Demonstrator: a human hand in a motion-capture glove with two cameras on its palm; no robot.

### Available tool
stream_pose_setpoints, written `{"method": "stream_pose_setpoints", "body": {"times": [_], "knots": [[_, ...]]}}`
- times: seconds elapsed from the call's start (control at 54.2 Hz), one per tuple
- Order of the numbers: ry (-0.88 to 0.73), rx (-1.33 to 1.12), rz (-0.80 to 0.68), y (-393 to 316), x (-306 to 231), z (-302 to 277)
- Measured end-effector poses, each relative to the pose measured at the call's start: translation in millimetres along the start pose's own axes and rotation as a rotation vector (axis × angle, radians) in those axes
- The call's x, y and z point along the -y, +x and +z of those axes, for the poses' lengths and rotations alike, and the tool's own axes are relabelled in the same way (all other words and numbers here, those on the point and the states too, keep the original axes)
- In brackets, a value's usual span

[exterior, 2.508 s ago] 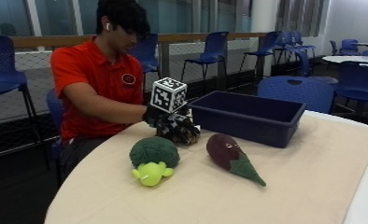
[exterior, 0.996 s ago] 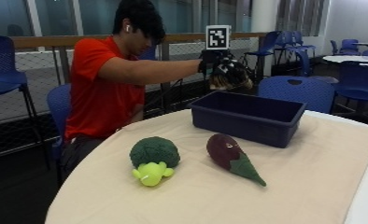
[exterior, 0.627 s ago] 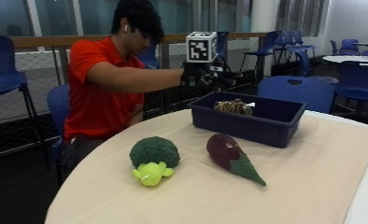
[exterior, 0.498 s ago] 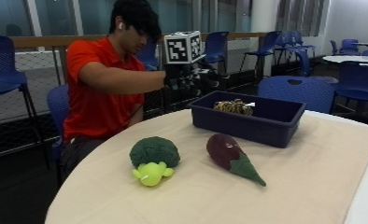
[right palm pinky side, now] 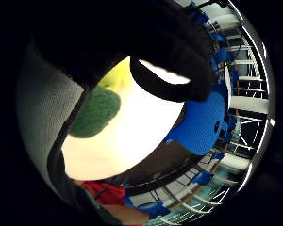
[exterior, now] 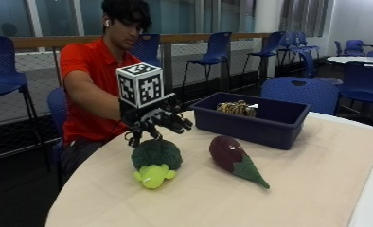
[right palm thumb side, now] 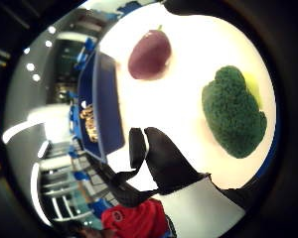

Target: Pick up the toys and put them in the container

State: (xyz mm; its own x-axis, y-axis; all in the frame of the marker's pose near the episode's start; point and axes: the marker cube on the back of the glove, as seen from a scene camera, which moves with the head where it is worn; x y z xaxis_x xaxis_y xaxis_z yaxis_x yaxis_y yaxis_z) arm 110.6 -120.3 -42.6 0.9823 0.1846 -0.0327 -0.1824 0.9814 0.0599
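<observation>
A green broccoli toy [exterior: 155,160] with a yellow-green stem lies on the beige table, near its front left. My gloved right hand [exterior: 156,122] hovers just above it, fingers spread and holding nothing. The broccoli toy [right palm thumb side: 233,118] shows close below the palm in the thumb side view, and in the little finger side view the broccoli [right palm pinky side: 95,111] is partly hidden by the glove. A purple eggplant toy [exterior: 234,158] lies to its right. The dark blue container [exterior: 259,119] stands behind, with a striped brown toy [exterior: 237,108] inside.
The round table [exterior: 312,189] has bare room at the front and right. Blue chairs [exterior: 300,92] stand behind the container, and a railing with more chairs runs along the back.
The hand dropped the striped toy into the container, then swung back left and down. It now hovers over the broccoli toy.
</observation>
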Motion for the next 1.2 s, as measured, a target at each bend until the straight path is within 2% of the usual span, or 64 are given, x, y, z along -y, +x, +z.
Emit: {"method": "stream_pose_setpoints", "body": {"times": [0.461,0.756,1.014,1.199], "knots": [[-0.174,0.004,0.106,34.5,10.2,70.5],[-0.081,-0.141,0.085,20.9,8.2,73.4],[0.029,-0.284,-0.007,-12.8,3.0,50.7],[0.151,-0.211,-0.096,-74.9,-10.2,-22.7]]}}
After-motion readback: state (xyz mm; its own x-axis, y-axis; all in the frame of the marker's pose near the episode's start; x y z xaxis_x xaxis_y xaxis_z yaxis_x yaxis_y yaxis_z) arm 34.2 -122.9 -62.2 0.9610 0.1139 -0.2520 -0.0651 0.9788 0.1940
